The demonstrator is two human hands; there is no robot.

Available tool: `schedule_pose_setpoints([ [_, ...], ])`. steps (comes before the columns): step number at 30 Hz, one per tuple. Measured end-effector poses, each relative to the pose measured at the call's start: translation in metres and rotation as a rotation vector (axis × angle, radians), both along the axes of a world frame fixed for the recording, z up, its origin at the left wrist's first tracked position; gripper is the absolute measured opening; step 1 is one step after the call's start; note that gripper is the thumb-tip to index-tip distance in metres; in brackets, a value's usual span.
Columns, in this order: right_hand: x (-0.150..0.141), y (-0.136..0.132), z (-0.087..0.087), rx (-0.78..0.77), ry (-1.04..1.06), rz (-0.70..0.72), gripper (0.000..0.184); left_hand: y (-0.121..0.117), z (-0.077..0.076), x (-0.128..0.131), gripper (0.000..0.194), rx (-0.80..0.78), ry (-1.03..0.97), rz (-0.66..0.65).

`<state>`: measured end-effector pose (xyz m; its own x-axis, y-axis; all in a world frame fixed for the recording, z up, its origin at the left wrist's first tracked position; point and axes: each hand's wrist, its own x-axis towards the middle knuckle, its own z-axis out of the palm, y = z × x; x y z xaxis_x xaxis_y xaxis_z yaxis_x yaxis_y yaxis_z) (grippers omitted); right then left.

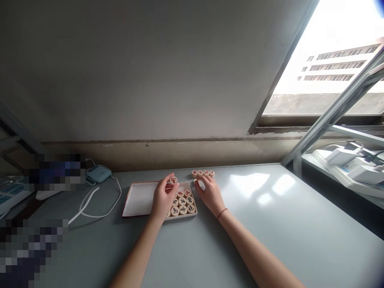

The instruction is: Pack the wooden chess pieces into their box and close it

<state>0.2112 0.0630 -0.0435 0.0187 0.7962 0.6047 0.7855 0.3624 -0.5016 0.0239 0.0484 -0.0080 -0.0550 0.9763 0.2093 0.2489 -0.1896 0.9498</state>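
Note:
My left hand [164, 198] pinches a round wooden Chinese chess piece [173, 180] with a black character, raised over the box. Below it, the shallow white box [180, 218] holds rows of pieces [183, 201], some marked in black and some in red. My fingers hide part of these rows. To the right of the box, my right hand [210, 194] has its thumb and fingers closed around a pale piece [195, 181], mostly covered. Just beyond those fingertips, a short row of red-marked pieces [206, 173] lies on the table.
The box lid [138, 199] lies open side up, left of the box. Farther left are a white cable [87, 200] and a light-blue device [99, 173]. A wall [144, 100] stands behind the grey table [240, 228]. Plugs and adapters [357, 164] sit at right.

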Motion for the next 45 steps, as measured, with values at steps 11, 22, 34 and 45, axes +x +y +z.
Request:
schedule_pose_setpoints([
  [11, -0.033, -0.027, 0.031, 0.061, 0.240, 0.228, 0.012, -0.008, 0.005, 0.002, 0.032, 0.420, 0.603, -0.140],
  [22, 0.011, 0.007, -0.008, -0.193, 0.096, -0.058, 0.014, -0.006, -0.005, -0.042, 0.022, 0.411, 0.701, 0.003],
  [34, 0.008, 0.013, -0.014, -0.196, -0.068, -0.080, 0.017, -0.012, -0.009, -0.034, 0.020, 0.528, 0.807, 0.015],
  [45, 0.008, 0.014, -0.016, -0.163, -0.090, -0.077, 0.017, -0.016, -0.008, -0.024, 0.020, 0.479, 0.833, 0.002],
])
